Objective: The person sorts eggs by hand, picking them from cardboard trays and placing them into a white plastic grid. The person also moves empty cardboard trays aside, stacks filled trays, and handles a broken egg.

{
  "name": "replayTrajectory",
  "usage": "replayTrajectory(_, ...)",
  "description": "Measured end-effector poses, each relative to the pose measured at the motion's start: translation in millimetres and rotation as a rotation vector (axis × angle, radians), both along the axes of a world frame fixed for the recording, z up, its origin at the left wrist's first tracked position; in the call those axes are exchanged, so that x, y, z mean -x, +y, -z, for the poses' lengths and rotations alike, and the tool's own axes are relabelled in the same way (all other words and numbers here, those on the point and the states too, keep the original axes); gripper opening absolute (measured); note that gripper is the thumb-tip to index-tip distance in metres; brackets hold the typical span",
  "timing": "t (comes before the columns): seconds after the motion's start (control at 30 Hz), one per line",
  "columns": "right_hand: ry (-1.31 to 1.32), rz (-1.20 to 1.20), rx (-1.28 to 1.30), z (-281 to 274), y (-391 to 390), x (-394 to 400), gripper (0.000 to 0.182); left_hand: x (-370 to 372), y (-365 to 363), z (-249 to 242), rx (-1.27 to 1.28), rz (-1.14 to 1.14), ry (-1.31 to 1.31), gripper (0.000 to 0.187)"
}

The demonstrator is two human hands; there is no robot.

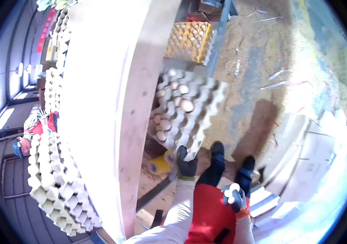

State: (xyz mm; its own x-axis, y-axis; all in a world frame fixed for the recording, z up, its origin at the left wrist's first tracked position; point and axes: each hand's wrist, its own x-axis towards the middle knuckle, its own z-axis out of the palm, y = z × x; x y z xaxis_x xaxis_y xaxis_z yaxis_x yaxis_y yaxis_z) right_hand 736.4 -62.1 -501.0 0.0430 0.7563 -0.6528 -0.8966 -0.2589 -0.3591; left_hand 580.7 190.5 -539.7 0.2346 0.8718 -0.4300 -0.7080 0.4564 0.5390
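My left hand point(187, 163), in a dark glove, grips the near edge of a grey egg tray point(210, 95), its fingers wrapped round the rim. The tray holds several eggs, among them a brown egg point(187, 105), and many of its cups hold none. To the right, my right hand point(237, 202), gloved with an orange cuff, is closed around some pale eggs point(232, 192) in front of the red apron point(212, 207).
A wooden-edged table point(134, 114) runs along the left. Stacked egg trays point(55, 183) and a person point(39, 130) are beyond it. A yellow egg tray point(202, 40) stands further ahead. Yellow rolls point(159, 165) lie below; flattened cardboard point(309, 162) is at right.
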Motion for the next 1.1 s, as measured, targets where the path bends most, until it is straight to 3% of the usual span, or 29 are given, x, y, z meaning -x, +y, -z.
replayTrajectory(0.03, -0.109, -0.01, -0.092, -8, -18, -8, 0.051, 5, -20, -14, -0.291, 0.271, 0.377, 0.043)
replayTrajectory(0.07, -0.141, -0.018, -0.027, -30, -36, -21, 0.051, 2, -38, -36, -0.735, 0.541, 1.137, 0.043)
replayTrajectory(0.1, -0.178, -0.016, 0.032, -51, -50, -32, 0.051, -1, -56, -59, -1.055, 0.555, 1.551, 0.043)
replayTrajectory(0.13, -0.236, -0.004, 0.025, -72, -65, -45, 0.049, -8, -69, -84, -0.807, 0.62, 1.343, 0.046)
replayTrajectory(0.2, -0.247, -0.013, 0.193, -116, -99, -62, 0.044, -33, -75, -129, -0.756, 0.684, 1.128, 0.041)
replayTrajectory(0.27, -0.406, 0.032, 0.348, -133, -143, -63, 0.042, -53, -77, -172, -0.384, 0.737, 0.721, 0.036)
replayTrajectory(0.3, -0.392, 0.106, 0.352, -160, -150, -70, 0.042, -72, -80, -198, 0.374, 0.659, 0.333, 0.028)
replayTrajectory(0.33, -0.372, 0.115, 0.354, -172, -159, -73, 0.048, -59, -81, -187, 0.29, 0.739, 0.195, 0.039)
replayTrajectory(0.4, -0.375, 0.131, 0.331, -207, -172, -82, 0.054, -68, -76, -214, -0.041, 0.976, 0.13, 0.045)
replayTrajectory(0.47, -0.465, 0.149, 0.285, -237, -176, -92, 0.053, -82, -67, -276, -0.496, 1.068, 0.458, 0.045)
replayTrajectory(0.5, -0.5, 0.159, 0.296, -249, -181, -94, 0.053, -92, -61, -313, -0.708, 1.069, 0.637, 0.046)
replayTrajectory(0.53, -0.586, 0.192, 0.289, -229, -197, -94, 0.053, -88, -51, -319, -1.009, 1.0, 0.639, 0.045)
replayTrajectory(0.63, -0.589, 0.148, 0.195, -242, -192, -111, 0.053, -77, -31, -358, -1.36, 0.811, 0.687, 0.046)
replayTrajectory(0.7, -0.694, 0.204, 0.208, -253, -176, -116, 0.051, -69, -24, -391, -1.313, 0.72, 0.686, 0.047)
replayTrajectory(0.73, -0.674, 0.18, 0.042, -271, -162, -123, 0.05, -64, -19, -413, -1.254, 0.687, 0.684, 0.047)
replayTrajectory(0.8, -0.61, 0.184, 0.125, -262, -145, -137, 0.051, -50, -19, -464, -0.801, 0.703, 0.632, 0.049)
replayTrajectory(0.87, -0.576, 0.139, 0.086, -254, -122, -156, 0.052, -34, -3, -496, -1.238, 0.52, 0.838, 0.053)
replayTrajectory(0.97, -0.534, 0.137, 0.088, -278, -62, -164, 0.049, -3, 12, -549, -1.158, 0.335, 0.758, 0.06)
replayTrajectory(1.0, -0.548, 0.128, 0.064, -279, -46, -166, 0.049, 10, 26, -571, -1.296, 0.259, 0.859, 0.058)
replayTrajectory(1.1, -0.522, 0.02, -0.011, -282, 1, -177, 0.05, 48, 40, -612, -0.89, 0.226, 0.707, 0.058)
